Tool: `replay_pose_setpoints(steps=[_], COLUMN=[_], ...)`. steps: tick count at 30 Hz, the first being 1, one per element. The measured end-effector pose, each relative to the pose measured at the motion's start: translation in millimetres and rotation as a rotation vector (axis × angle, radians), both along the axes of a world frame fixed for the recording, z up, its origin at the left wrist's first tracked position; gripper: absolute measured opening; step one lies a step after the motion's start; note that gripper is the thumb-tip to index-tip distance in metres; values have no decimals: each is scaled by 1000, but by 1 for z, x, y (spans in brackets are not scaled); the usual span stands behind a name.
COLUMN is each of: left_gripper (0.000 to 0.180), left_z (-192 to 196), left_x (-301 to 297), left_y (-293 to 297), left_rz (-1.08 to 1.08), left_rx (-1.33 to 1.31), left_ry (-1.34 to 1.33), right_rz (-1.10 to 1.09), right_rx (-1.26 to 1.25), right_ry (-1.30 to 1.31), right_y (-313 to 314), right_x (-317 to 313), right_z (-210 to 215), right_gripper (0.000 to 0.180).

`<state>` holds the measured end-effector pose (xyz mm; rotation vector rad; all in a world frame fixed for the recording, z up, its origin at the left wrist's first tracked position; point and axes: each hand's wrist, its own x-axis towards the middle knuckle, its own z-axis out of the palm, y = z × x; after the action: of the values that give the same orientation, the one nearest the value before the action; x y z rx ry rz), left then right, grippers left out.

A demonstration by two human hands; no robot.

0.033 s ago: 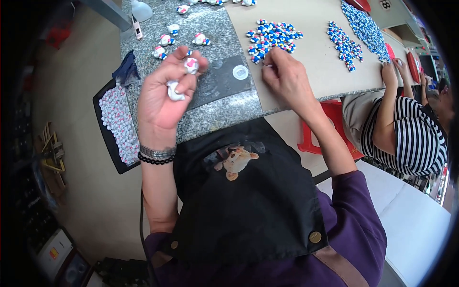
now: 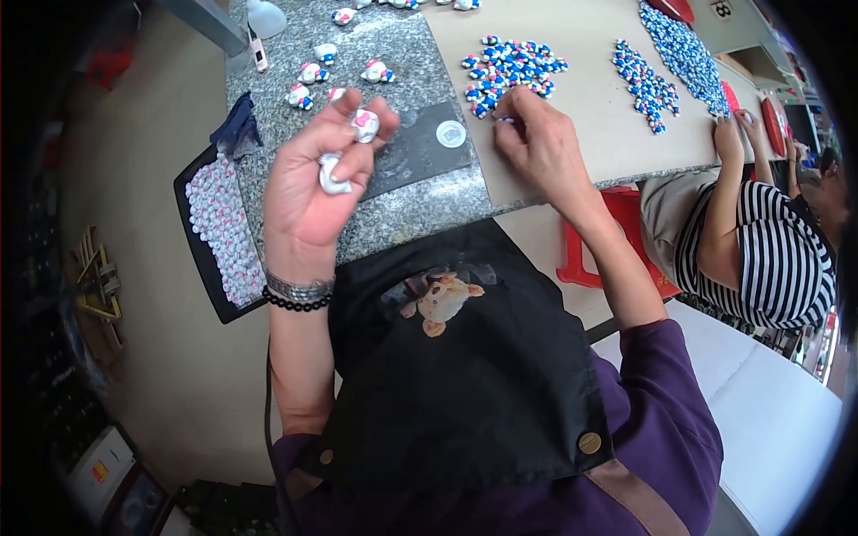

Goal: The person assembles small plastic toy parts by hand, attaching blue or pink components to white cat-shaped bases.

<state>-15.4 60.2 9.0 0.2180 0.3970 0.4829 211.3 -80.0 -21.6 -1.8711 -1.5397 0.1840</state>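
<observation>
My left hand (image 2: 319,183) is raised palm up over the near edge of the granite worktop. Its fingertips close on a small white figurine head (image 2: 365,125) with a pink bow. A white lump (image 2: 334,175), like soft clay, is tucked under its curled fingers. My right hand (image 2: 545,143) is bent in a pinch at the near side of a pile of small blue-and-white figurine pieces (image 2: 514,71). What sits between its fingertips is mostly hidden. Several assembled figurines (image 2: 377,71) stand on the granite beyond my left hand.
A dark mat (image 2: 420,147) with a small round white lid (image 2: 450,135) lies between my hands. At left is a black tray (image 2: 214,299) of white-and-pink pieces. More blue-and-white pieces (image 2: 643,85) lie farther right. A person in a striped top (image 2: 778,255) sits at right, near a red stool (image 2: 581,259).
My left hand has shifted slightly right with the head and the white lump in it. My right hand has moved very slightly, its fingers a little less curled.
</observation>
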Motion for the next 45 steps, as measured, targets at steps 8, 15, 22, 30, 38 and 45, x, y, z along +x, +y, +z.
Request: replay_pose_setpoints(steps=[8,15,22,30,38,45], left_gripper=[37,44,41,39,39,28], left_z=[-9,-22,-15,-9,-16,-12], left_x=[-3,-10,-18,-18,-5,19], left_y=[-29,-46,-47,-48,-55,-69], left_rz=[-46,-14,25,62,64,128], left_rx=[-32,81,174,219,212,367], left_ry=[-111,-182,90,95,89,298], right_rz=[-9,249,373,383,321,73], right_rx=[-134,9,37,-38,-9,66], right_ry=[899,22,-277,-452,-358,554], right_y=[-3,13,30,24,24,19], right_x=[-1,-12,-13,-26,-22,-32], right_z=[15,32,26,35,28,40], right_gripper=[9,11,10,10,7,12])
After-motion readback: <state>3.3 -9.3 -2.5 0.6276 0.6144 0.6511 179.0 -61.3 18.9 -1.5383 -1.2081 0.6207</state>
